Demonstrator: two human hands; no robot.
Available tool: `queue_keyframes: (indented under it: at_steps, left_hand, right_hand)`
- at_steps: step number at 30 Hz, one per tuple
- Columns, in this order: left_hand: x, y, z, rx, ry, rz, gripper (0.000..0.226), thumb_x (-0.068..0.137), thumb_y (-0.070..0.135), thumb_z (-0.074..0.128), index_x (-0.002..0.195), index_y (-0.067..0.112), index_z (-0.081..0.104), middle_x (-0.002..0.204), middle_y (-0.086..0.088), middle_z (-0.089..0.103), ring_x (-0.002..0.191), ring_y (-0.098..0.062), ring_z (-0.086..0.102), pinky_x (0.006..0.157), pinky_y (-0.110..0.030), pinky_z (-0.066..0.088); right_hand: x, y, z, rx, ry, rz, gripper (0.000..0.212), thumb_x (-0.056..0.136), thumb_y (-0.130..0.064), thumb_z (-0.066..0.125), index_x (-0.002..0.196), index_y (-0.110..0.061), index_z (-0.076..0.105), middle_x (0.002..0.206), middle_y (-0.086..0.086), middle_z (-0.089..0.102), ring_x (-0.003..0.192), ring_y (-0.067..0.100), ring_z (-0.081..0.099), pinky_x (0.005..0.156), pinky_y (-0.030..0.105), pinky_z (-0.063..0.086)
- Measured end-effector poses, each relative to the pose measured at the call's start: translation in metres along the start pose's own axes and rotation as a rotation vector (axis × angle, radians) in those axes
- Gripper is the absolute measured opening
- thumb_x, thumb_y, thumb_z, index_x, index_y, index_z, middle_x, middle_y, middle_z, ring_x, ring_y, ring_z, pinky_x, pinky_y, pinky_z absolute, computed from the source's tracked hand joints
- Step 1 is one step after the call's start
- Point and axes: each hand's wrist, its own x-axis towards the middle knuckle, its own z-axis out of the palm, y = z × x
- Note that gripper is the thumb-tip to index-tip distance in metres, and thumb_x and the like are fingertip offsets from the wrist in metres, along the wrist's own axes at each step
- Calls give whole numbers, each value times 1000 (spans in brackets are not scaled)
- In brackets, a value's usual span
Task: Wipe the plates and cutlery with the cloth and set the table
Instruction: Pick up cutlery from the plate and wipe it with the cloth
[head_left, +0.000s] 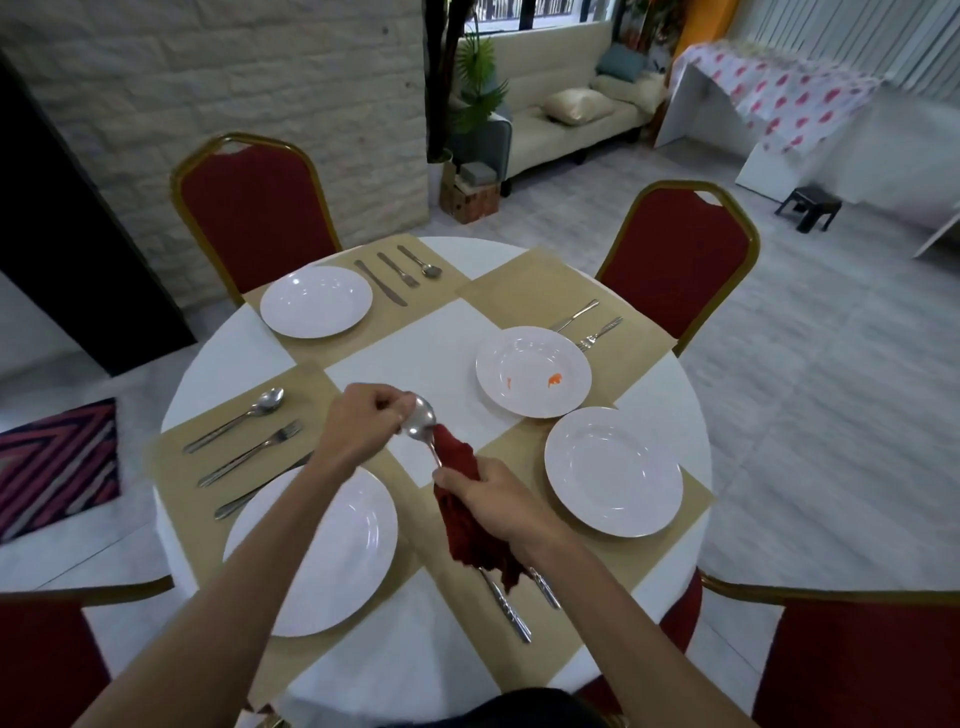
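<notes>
The left hand (358, 423) pinches the spoon (422, 415) at its bowl, its fingers (387, 404) curled tight to steady it. The fingers of the right hand (493, 501) grip the red cloth (460, 449), bunched round the spoon's handle, likely so the cloth can be drawn along it. The spoon is held above the worktop (415, 343), just near-left of the stained plate (533, 371). That plate's orange smears suggest it is not yet wiped. Two more cutlery pieces (506, 605) lie on the worktop nearer the person than the stained plate.
</notes>
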Motion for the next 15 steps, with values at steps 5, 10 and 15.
queue_keyframes:
  at_steps: [5,10,15]
  left_hand:
    - [-16,-4,15,-77,-37,-40,24,98,25,62,82,12,74,72,0,72,62,-11,68,66,-33,53]
    - [-3,-2,15,-86,-85,-56,29,93,29,68,76,7,77,73,-9,74,68,-15,68,70,-36,53]
    - [-11,-7,32,-150,56,-99,17,95,25,61,93,12,71,83,-7,72,69,-17,70,71,-36,57]
  right_hand:
    - [4,-3,-13,-205,52,-18,25,92,-41,69,77,-21,68,66,-8,71,64,14,67,74,36,58]
    - [-1,3,-12,-89,55,-29,24,96,-34,68,77,-20,66,64,-5,66,54,14,63,57,28,53]
    - [-4,14,-39,-26,97,24,17,94,-26,72,90,-9,68,71,5,66,48,17,61,45,25,49]
